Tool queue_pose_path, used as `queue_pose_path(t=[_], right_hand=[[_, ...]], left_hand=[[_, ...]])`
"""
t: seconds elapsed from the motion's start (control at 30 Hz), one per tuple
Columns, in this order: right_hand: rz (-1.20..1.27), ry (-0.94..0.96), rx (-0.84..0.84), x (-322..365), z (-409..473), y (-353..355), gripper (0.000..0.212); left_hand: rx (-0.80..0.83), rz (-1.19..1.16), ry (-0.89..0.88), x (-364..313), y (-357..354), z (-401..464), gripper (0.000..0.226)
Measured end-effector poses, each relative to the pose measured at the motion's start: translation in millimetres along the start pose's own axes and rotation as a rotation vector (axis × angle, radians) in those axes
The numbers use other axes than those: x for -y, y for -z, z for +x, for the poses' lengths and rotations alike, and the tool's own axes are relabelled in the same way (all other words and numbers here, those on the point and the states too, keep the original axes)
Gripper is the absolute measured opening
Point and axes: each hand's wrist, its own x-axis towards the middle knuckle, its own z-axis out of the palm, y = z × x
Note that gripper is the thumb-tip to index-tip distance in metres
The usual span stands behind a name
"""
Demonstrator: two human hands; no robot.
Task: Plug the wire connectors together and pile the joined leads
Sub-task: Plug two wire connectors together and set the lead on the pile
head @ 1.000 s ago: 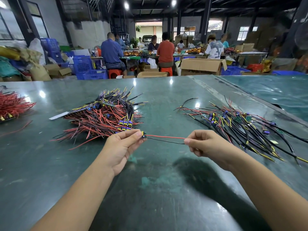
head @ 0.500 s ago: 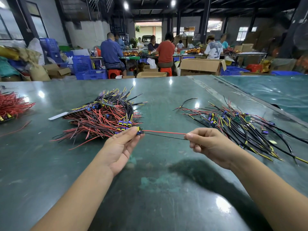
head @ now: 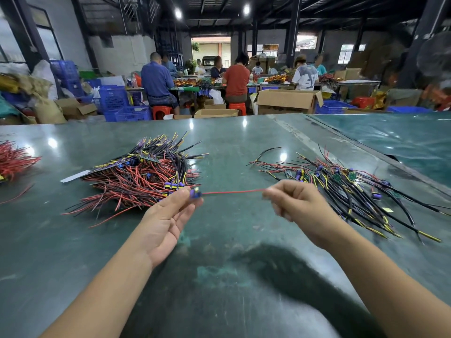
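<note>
**One lead stretched between the hands, big pile done, plenty left**

Nearest the front edge of the table (head: 219, 276) it's just dull green matting, scuffed w/ pale worn patches and a soft shadow. Above that both hands hold one lead (head: 231, 192): thin red wire pulled straight, a black one prob alongside but too blurry to tell. Left hand (head: 168, 215) is palm-up, thumb & fingertips pinching a small blue/yellow plastic connector (head: 195, 192); other fingers loose. Right hand (head: 300, 206) is curled, pinching the wire's far end.

Can't tell if that connector is mated or not, too small.

Further back, left of centre, the finished pile (head: 139, 179): dense fan of red/black leads, yellow-tipped ends sticking toward the far edge, blue plugs bunched on its near right side, white strip poking out the left. Looks like a lot done imo.

Toward the right edge, a looser scatter of unjoined leads (head: 346, 186), mostly black w/ yellow stripes, purple plugs, small green boards. So still a fair bit to go. More red wires (head: 14, 159) at the left edge.
</note>
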Motion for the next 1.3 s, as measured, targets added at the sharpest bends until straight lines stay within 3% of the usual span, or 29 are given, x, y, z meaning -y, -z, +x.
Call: queue_pose_path(t=[0.03,0.1,0.17,0.33,0.4,0.53,0.6,0.8,0.93,1.03,1.13,1.2,1.23,1.3], right_hand=[[0.064,0.026,-0.105,0.5,4.1,4.9,0.016],[0.193,0.053,-0.297,0.5,11.3,21.5,0.014],[0.221,0.047,-0.444,-3.4,16.4,42.8,0.014],[-0.349,-0.146,-0.700,-25.9,16.0,91.1,0.025],[-0.432,-0.213,-0.702,-24.4,14.7,98.7,0.030],[-0.083,-0.202,-0.499,-11.2,16.1,86.5,0.019],[-0.050,-0.193,-0.437,-5.2,20.8,75.2,0.020],[0.030,-0.173,-0.440,38.7,56.3,71.1,0.013],[0.118,-0.099,-0.536,61.5,70.1,98.1,0.011],[-0.208,-0.150,-0.615,47.6,55.7,112.4,0.017],[-1.033,-0.455,-0.353,21.5,33.5,117.7,0.027],[-1.408,-0.566,-0.274,13.7,22.9,102.8,0.029],[-1.445,-0.524,-0.315,12.7,20.6,90.5,0.028],[-1.281,-0.355,-0.371,12.2,19.6,57.3,0.023]], left_hand=[[0.033,-0.010,0.005,-0.2,-0.4,-0.5,0.016],[0.078,-0.041,0.022,-1.2,1.8,0.3,0.039],[0.092,-0.051,0.024,-2.9,2.2,0.0,0.048],[0.070,-0.007,-0.025,-4.1,3.7,1.6,0.034],[0.041,-0.001,-0.030,-5.4,5.8,3.1,0.024],[0.025,0.001,-0.032,-7.1,8.3,4.9,0.026],[0.033,-0.008,-0.033,-6.8,9.4,5.3,0.030],[0.032,-0.018,-0.032,-6.5,10.7,5.2,0.025],[0.004,-0.043,-0.030,-8.1,11.4,3.3,0.019],[-0.035,-0.026,-0.071,-9.0,9.7,0.9,0.011],[-0.117,0.179,-0.178,-3.9,8.7,1.9,0.016],[-0.184,0.385,-0.285,0.3,9.8,4.7,0.020],[-0.203,0.467,-0.340,2.0,10.1,5.8,0.022],[-0.223,0.588,-0.415,4.9,11.5,6.6,0.030]])
